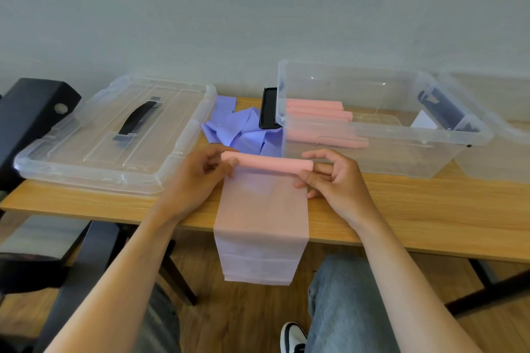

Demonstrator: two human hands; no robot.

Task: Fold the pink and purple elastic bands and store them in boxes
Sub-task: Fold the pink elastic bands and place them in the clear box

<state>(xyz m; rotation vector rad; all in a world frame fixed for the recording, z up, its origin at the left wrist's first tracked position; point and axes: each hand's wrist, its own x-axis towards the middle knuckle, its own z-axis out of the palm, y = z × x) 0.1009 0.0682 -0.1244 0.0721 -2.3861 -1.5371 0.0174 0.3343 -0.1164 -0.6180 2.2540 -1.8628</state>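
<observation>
A pink elastic band [262,209] lies across the table's front edge, its far end rolled into a tube and its loose end hanging below the tabletop. My left hand [198,178] pinches the roll's left end. My right hand [332,175] pinches its right end. Behind the roll lies a crumpled heap of purple bands [238,129]. Several rolled pink bands [318,112] lie inside the open clear box [381,135] at the right.
A clear lid with a black handle [114,135] lies on the left of the wooden table [415,221]. A second clear box [499,129] stands at the far right. A black chair [28,117] is at the left. My knee in jeans [344,301] is under the table.
</observation>
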